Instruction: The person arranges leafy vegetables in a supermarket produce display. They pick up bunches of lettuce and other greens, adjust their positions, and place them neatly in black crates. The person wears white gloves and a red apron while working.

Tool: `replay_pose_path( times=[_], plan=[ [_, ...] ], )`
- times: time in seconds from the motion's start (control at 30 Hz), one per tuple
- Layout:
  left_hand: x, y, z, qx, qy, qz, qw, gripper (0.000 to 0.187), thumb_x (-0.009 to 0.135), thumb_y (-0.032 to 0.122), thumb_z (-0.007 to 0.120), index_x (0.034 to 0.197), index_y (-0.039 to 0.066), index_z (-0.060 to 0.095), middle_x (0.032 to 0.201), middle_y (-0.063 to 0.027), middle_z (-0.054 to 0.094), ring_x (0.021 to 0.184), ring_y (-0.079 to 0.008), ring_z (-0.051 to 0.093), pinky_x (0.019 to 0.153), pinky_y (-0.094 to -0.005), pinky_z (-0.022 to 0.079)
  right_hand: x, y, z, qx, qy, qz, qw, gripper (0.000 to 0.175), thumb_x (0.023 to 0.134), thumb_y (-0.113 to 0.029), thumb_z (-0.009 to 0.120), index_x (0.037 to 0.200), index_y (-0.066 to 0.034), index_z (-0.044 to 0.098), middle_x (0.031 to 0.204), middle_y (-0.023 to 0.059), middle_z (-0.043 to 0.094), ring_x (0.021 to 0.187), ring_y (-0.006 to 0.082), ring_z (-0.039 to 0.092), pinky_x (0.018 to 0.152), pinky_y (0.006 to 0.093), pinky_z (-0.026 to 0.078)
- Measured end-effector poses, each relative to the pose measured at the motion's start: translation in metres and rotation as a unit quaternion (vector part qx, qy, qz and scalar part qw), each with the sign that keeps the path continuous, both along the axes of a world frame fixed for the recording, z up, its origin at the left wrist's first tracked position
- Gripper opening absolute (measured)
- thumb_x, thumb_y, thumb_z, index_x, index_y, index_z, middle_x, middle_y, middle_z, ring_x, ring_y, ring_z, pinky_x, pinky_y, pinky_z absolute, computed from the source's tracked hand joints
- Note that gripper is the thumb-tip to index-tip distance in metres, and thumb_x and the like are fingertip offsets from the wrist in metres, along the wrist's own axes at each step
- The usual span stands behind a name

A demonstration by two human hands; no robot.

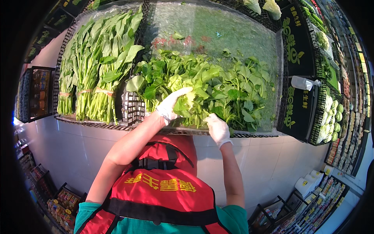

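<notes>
In a white glove, my left hand [173,103] is around a bunch of pale green leafy vegetables [201,79], its thumb and fingers against the leaves. My right hand [218,129], also gloved, is closed on a thin stem at the lower edge of that bunch. Both hands are over the front rim of a black plastic crate [254,135]. Loose leafy greens [248,84] spread around them in a heap. Their lower stems near my hands are partly hidden by leaves.
Bundles of long-stemmed greens [96,67], tied with bands, stand in the crate section at left. A wet plastic liner [245,32] with scraps covers the back. At right are a plastic bag roll [304,83] and crates of vegetables [328,117]. Shelves line the aisle.
</notes>
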State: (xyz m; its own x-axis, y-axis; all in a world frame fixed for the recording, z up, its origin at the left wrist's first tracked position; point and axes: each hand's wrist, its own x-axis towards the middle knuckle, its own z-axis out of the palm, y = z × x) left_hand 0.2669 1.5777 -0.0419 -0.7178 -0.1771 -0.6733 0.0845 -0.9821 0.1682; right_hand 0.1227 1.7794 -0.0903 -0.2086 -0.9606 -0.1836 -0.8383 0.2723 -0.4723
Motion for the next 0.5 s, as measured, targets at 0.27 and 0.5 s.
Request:
replay_pose_path(
  times=[0.27,0.5],
  plan=[
    [-0.044,0.029,-0.051,0.039,0.026,-0.053,0.998,0.021,0.086,0.022,0.069,0.103,0.009,0.066,0.086,-0.0045,0.070,0.065,-0.0165,0.067,0.060,-0.0311,0.057,-0.015,0.014,0.001,-0.108,-0.445,-0.270,0.847,0.018,0.085,0.002,0.059,0.103,0.0043,0.058,0.099,0.0096,0.057,0.080,0.0147,0.060,0.066,0.0243,0.048],
    [-0.062,0.037,-0.091,-0.074,-0.053,-0.059,0.994,0.024,0.083,0.020,0.071,0.102,0.005,0.067,0.087,-0.0078,0.071,0.068,-0.0191,0.068,0.062,-0.0338,0.058,-0.004,0.020,0.006,-0.161,-0.289,-0.156,0.931,0.014,0.080,0.009,0.058,0.093,0.0025,0.058,0.093,0.0119,0.058,0.087,0.0201,0.058,0.077,0.0300,0.049]
  ],
)
